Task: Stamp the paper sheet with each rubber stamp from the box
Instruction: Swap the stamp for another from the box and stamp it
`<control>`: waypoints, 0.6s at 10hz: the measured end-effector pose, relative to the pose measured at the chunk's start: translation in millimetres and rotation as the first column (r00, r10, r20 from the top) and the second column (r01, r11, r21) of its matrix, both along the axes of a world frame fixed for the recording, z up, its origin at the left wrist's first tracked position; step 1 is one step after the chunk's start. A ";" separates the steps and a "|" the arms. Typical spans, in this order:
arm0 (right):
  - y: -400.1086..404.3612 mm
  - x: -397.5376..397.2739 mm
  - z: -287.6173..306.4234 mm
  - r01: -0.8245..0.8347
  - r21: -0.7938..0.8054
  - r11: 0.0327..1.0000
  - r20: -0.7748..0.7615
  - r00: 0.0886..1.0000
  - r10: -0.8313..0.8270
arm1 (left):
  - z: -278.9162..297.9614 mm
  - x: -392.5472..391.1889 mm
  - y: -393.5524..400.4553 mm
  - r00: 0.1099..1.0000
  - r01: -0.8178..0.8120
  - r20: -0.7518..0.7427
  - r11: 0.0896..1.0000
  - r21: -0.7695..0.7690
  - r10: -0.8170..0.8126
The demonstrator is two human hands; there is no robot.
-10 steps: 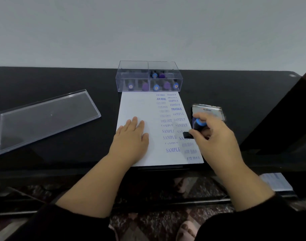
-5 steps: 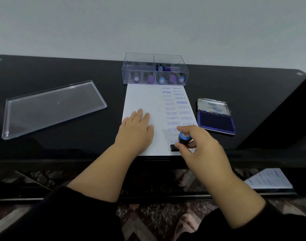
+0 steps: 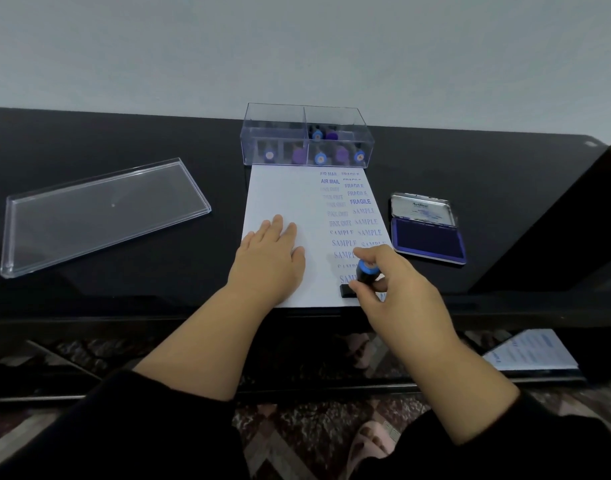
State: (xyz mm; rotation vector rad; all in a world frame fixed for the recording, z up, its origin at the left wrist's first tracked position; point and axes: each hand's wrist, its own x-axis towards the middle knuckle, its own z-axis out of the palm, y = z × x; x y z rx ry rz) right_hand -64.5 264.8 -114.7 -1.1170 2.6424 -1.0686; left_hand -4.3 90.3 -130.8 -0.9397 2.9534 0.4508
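A white paper sheet lies on the black table, its right half covered with blue prints reading AIR MAIL, FRAGILE and SAMPLE. My left hand rests flat on the sheet's lower left part. My right hand grips a black rubber stamp with a blue knob; the stamp's base sits on the sheet near its front right corner. Behind the sheet stands a clear plastic box with several blue and purple stamps inside.
An open ink pad with a dark blue cushion and metal lid lies right of the sheet. The box's clear lid lies at the left. Another printed paper sits below the table's front edge at the right.
My right hand carried the stamp from the ink pad to the sheet's front right corner and set it down on the paper. My left hand stayed flat on the sheet.
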 end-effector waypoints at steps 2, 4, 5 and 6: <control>-1.4 0.5 2.3 -0.002 0.030 1.000 -0.007 1.000 0.002 | -0.9 1.0 0.6 1.000 -0.006 -0.008 1.000 -0.004 0.006; -1.2 0.5 2.7 0.004 0.032 0.999 -0.003 1.000 -0.004 | -1.7 3.7 2.2 1.000 -0.013 -0.029 1.000 -0.007 0.013; -2.6 3.2 4.0 0.006 0.033 0.999 -0.008 1.000 -0.006 | -2.8 4.6 2.0 0.999 -0.018 -0.051 1.000 -0.015 0.017; -1.9 2.4 5.7 0.000 0.043 0.999 -0.015 1.000 0.001 | -4.4 3.6 1.6 0.996 -0.031 -0.079 0.999 -0.011 0.030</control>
